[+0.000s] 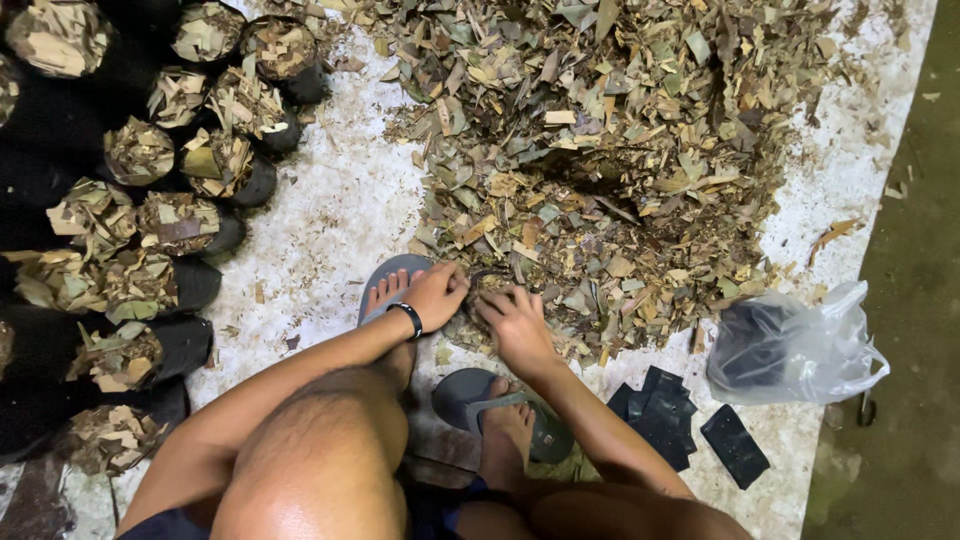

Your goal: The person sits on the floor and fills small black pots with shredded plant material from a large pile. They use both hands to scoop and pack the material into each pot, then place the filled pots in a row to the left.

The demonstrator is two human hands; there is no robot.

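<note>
both hands, left hand (435,293) beside right hand (518,325), rest at the leaf pile's (610,150) near edge; filled bags (150,230) line the sheet's (320,220) left edge, a plastic bag (790,350) and flat bags (690,420) lie right.

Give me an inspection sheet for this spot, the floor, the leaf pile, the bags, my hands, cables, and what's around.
Surface: pale speckled sheet on the ground, littered with leaf bits.
Job's things: big pile of dry chopped leaves; filled black bags standing in rows at the left, packed with leaves to the top.
Clutter: flat empty black bags lying by the right foot; clear plastic bag holding more dark bags.
Hands: left hand, black band at the wrist, and right hand both at the pile's near edge, fingers in the leaves; what they grip cannot be told.
Cables: nothing seen.
Surroundings: grey sandals on both feet; dark ground along the right edge.
</note>
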